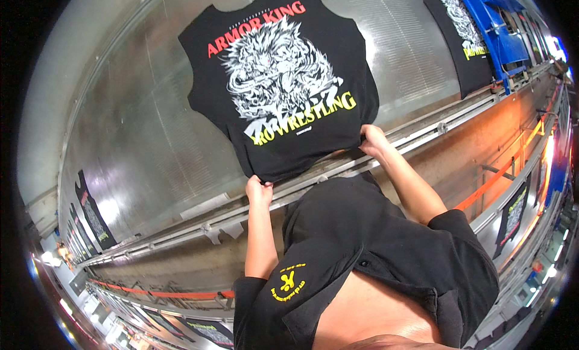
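Observation:
A black sleeveless shirt panel (289,78) lies on the long metal table in front of me. Its print is a white and grey maned figure, with red lettering above and yellow lettering below. My left hand (259,189) is closed on the lower left corner, fingers pinching the cloth at the table's near edge. At the lower right corner, my right hand (373,140) grips the hem the same way. Between the two hands the bottom edge sags in a curve, and the cloth there looks lifted and creased. The upper part rests on the table surface.
A metal rail (443,128) runs along the table's near edge. Another printed panel (467,42) lies at the right, beside a blue frame (497,33). More black panels (93,211) lie far left. Orange bars (500,190) and a second table line stand behind me.

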Motion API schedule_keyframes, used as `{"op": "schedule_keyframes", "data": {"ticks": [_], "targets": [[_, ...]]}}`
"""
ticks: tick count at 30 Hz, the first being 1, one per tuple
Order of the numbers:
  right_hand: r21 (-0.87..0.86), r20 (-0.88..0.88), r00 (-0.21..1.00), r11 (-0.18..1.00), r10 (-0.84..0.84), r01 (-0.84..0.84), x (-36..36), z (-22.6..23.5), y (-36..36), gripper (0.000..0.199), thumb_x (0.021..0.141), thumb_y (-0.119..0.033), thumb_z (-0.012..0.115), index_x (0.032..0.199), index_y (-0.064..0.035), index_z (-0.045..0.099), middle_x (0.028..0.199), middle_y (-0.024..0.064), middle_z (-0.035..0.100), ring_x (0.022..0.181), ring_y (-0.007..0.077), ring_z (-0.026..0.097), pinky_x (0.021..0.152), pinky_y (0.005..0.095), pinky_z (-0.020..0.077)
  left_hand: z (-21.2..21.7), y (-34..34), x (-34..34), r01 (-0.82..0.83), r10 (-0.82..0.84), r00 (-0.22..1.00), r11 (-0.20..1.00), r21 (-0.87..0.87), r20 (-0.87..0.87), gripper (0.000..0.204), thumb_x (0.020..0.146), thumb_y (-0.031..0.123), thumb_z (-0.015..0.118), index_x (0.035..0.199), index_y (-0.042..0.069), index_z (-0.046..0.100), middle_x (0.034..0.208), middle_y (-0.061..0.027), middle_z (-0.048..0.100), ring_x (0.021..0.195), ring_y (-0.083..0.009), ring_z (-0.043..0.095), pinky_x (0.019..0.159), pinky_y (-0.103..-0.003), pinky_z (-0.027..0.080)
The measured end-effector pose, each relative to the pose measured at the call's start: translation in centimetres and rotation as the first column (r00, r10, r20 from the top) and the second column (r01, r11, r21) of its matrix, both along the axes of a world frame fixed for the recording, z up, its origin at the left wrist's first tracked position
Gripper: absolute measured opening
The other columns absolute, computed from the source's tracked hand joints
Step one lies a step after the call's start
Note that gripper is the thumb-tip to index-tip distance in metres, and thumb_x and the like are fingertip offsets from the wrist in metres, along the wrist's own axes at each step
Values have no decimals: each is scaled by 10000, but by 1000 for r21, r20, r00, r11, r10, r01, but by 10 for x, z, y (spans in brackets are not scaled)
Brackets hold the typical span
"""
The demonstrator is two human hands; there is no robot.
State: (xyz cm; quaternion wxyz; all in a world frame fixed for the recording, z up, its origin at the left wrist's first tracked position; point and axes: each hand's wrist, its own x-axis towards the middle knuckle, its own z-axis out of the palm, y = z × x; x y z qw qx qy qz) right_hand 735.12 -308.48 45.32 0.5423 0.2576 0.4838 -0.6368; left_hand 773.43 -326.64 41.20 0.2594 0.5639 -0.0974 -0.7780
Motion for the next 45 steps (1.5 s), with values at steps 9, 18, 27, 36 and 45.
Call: {"op": "schedule_keyframes", "data": {"ticks": [9,18,27,36,45], "targets": [[-45,45,767,769,639,-638,0,32,-31,462,864,-234,717,1230,14,583,1139,148,668,1061,250,633,905,390,523,72,-6,-78,593,-612,774,791,152,161,315,815,311,765,994,68,677,899,-34,695,692,-148,637,559,-303,462],[-346,-263,929,874,260,-342,-85,175,-205,258,856,-303,724,1013,-105,670,1012,8,652,966,145,574,712,327,484,212,-195,-214,-93,-52,939,913,-398,-340,142,879,268,693,887,141,629,787,38,589,580,-85,530,398,-220,402],[-623,-735,628,622,-256,-475,-127,434,-189,224,966,-230,582,1043,-28,640,937,62,658,837,159,625,715,296,506,484,-215,-211,-199,-204,957,58,-978,-206,225,908,210,652,980,0,620,875,-118,642,783,-180,617,640,-273,494],[-783,-620,583,460,-525,-418,-150,444,-15,237,974,-242,549,1088,-76,674,1063,80,704,965,221,672,900,408,500,507,-144,-23,-450,-49,892,-17,-893,-448,396,932,325,545,1156,7,615,1133,-162,662,1017,-312,641,926,-489,498],[-426,-860,318,905,-399,-17,-244,428,-130,291,890,-287,659,1074,-62,640,1011,54,592,910,189,564,791,415,536,504,-237,-156,158,26,983,396,-905,183,421,903,413,656,1098,45,590,868,-118,658,655,-167,641,527,-264,537]]}}
